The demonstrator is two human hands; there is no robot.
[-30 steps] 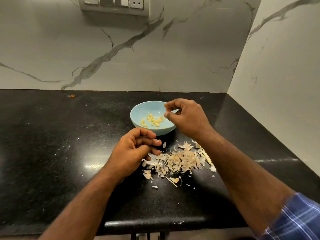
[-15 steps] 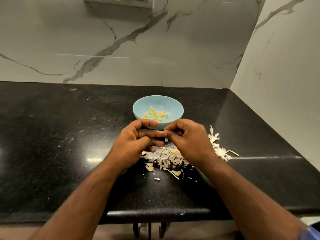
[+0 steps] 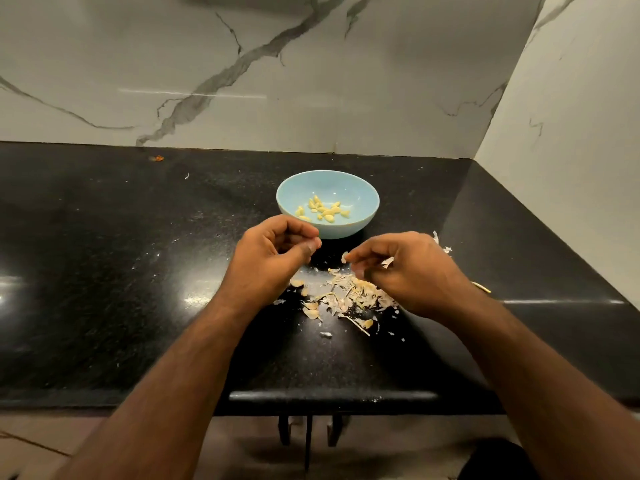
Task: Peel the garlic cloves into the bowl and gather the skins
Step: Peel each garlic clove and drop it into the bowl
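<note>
A light blue bowl point(image 3: 370, 199) stands on the black counter and holds several peeled yellow garlic cloves point(image 3: 323, 211). My left hand point(image 3: 273, 254) hovers just in front of the bowl, fingers curled and thumb pressed against them, pinching something small that the fingers hide. My right hand point(image 3: 405, 268) is to its right, above the counter, and pinches a pale flake of garlic skin point(image 3: 344, 257) between thumb and fingertips. A loose pile of skins point(image 3: 346, 299) lies below and between both hands. More white skins point(image 3: 446, 249) show behind my right hand.
The black counter point(image 3: 138, 271) ends at a marble wall behind and another on the right. Its front edge point(image 3: 329, 396) is close to me. A small orange scrap point(image 3: 157, 158) lies far back left, and a thin stalk point(image 3: 483, 287) pokes out right of my right wrist.
My right hand came back from the bowl to meet the left, and now the hands have drawn apart, the right one taking a flake of skin with it.
</note>
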